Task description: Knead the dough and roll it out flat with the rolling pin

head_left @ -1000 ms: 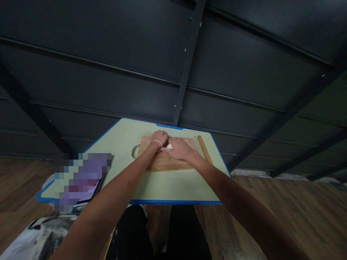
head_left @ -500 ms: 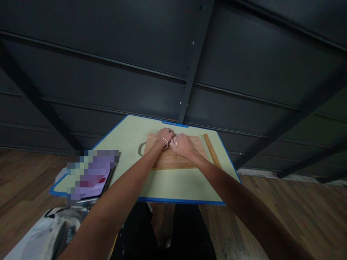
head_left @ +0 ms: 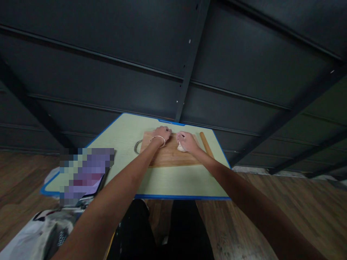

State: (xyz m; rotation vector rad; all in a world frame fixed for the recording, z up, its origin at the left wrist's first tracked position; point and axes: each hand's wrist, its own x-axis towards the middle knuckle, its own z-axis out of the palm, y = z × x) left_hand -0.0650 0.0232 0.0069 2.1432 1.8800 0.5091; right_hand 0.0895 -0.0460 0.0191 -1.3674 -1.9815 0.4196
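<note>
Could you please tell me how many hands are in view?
2: the left hand over the left part of the wooden board, the right hand against the pale lump.

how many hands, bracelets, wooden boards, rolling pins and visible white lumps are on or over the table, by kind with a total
Left hand and right hand: 2
Bracelet: 1
Wooden board: 1
Rolling pin: 1
White lump: 1
Total: 6
</note>
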